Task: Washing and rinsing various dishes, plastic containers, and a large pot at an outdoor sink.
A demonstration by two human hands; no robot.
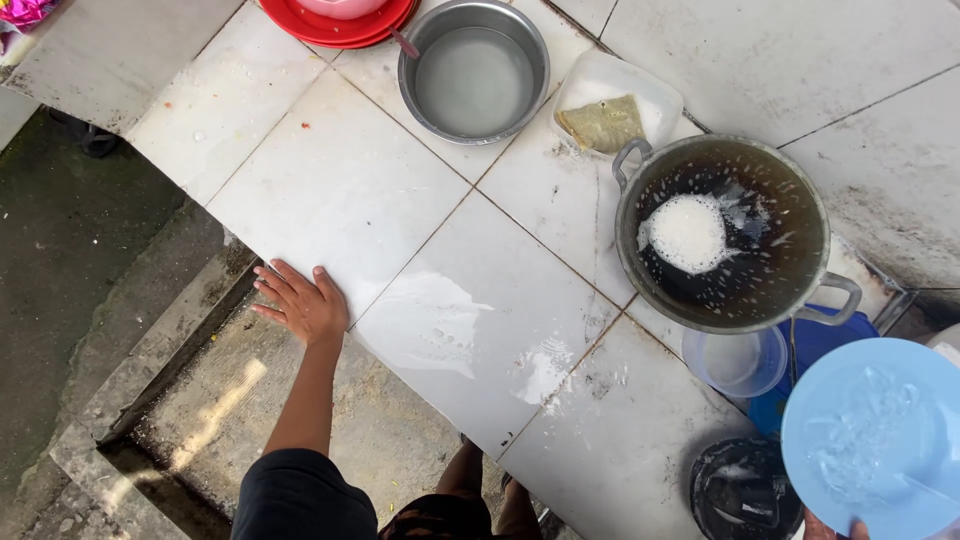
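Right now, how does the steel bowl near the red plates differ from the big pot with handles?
The steel bowl is smaller and holds pale cloudy liquid; the pot is larger and holds dark liquid with a white patch floating in it. The bowl has no handles; the pot has two. Both are round metal vessels standing on the white tiled counter.
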